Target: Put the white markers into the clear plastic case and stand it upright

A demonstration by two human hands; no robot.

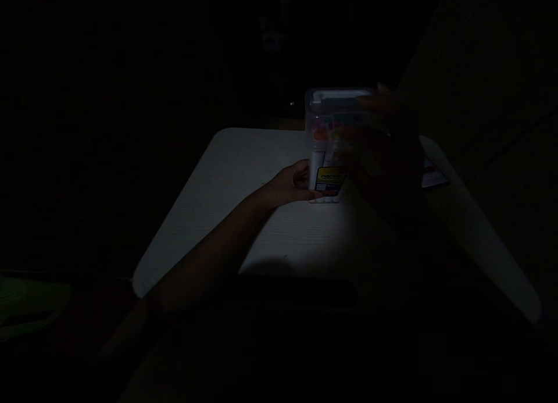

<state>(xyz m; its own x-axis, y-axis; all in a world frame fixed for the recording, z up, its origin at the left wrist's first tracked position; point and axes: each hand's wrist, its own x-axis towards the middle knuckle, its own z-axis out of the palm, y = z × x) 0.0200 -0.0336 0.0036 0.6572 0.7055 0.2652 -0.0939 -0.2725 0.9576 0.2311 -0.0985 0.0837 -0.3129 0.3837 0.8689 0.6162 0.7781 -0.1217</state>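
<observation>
The scene is very dark. A clear plastic case of markers (326,141) with coloured caps and a yellow label stands upright on a small white table (244,193). My left hand (293,184) grips the lower left side of the case, fingers curled against it. My right hand (383,147) is a dark shape against the case's right side and top, fingers reaching over the lid (340,96). Its grip is hard to make out in the dark.
A paper or card (433,176) lies on the table to the right of the case, partly behind my right hand. A dark strip runs along the table's near edge (296,289). A dim greenish object (30,301) lies at the far left.
</observation>
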